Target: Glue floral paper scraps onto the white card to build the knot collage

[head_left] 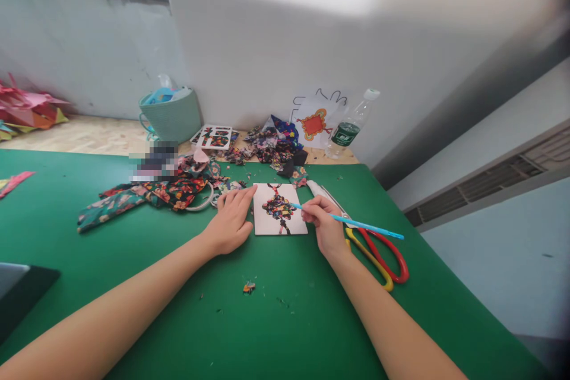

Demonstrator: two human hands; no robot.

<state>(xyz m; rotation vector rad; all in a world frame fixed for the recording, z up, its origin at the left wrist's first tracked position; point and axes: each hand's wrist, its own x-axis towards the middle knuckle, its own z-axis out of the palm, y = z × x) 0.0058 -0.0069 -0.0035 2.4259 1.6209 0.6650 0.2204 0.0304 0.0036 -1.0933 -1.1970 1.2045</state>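
Note:
A white square card lies flat on the green table, bearing a knot-shaped collage of dark floral fabric bits. My left hand rests palm down with fingers stretched out, its fingertips by the card's left edge. Between the thumb and fingers of my right hand is a thin blue stick, perhaps a brush or pen. Its tip meets the right side of the collage. Scissors with red and yellow handles lie just right of that hand, partly hidden by it. A white tube lies beyond the hand.
Floral cloth and a white ring lie left. Fabric scraps, patterned cards, a teal basket, a knot drawing and a plastic bottle stand along the wall. A small scrap lies in front.

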